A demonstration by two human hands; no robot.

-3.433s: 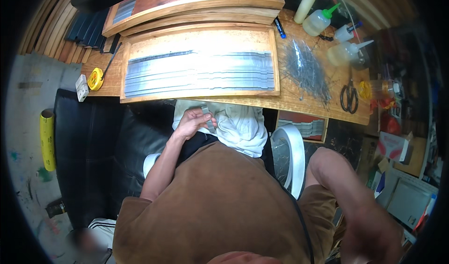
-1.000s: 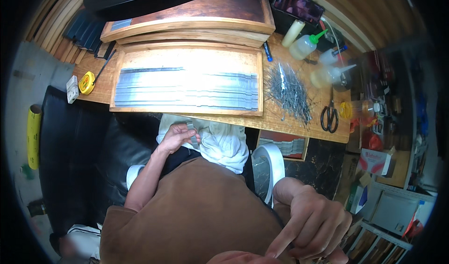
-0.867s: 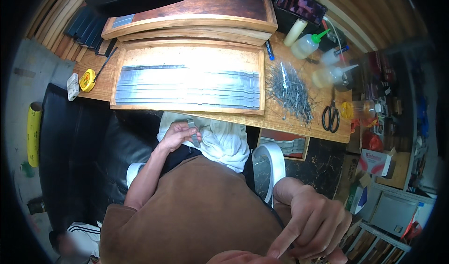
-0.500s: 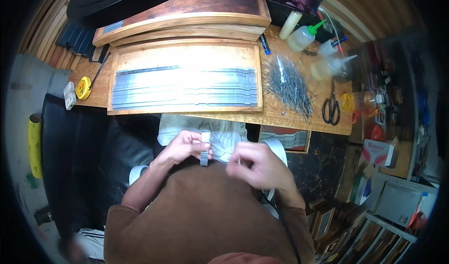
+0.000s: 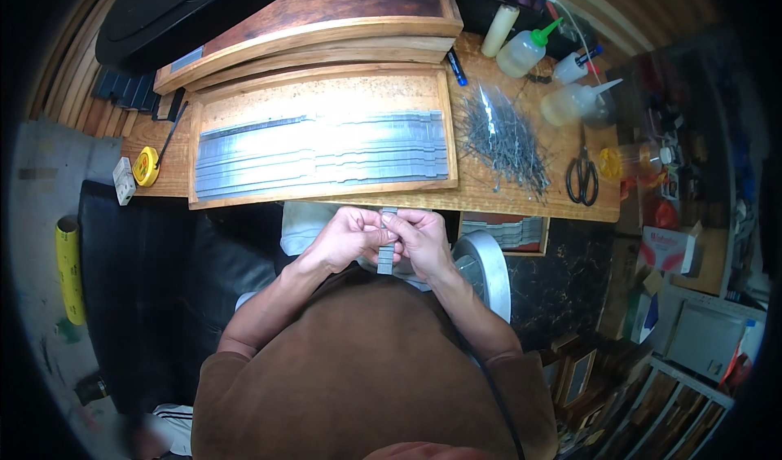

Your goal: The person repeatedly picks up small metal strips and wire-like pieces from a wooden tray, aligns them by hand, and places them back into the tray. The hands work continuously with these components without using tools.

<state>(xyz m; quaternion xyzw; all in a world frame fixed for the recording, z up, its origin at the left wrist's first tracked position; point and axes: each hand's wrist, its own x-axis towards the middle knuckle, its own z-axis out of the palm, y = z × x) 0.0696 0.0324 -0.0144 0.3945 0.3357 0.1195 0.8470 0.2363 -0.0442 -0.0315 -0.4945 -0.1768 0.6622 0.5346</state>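
Observation:
In front of my lap, a short grey segmented strip [image 5: 384, 261], like a piece of metal watch band, is upright between my hands. My left hand [image 5: 349, 238] pinches it from the left with thumb and fingers. From the right, my right hand [image 5: 423, 240] grips its upper part, the thumb near the left fingertips. Fingers hide much of the strip's middle. Just beyond my hands, at the table's front edge, a shallow wooden tray [image 5: 326, 197] holds several rows of similar grey strips. Right of it lies a pile of thin metal pins or wires [image 5: 509, 146].
Black-handled scissors [image 5: 582, 179], squeeze bottles [image 5: 521, 54] and a blue marker [image 5: 457, 69] lie or stand on the table's right. A yellow tape measure [image 5: 146, 167] sits at its left. An open drawer [image 5: 509, 233] with more strips is below the table edge. Stacked trays [image 5: 326, 48] rise behind.
My right hand has come left from beside my lap and taken hold of the strip. My left hand and the strip have shifted right and slightly toward the table.

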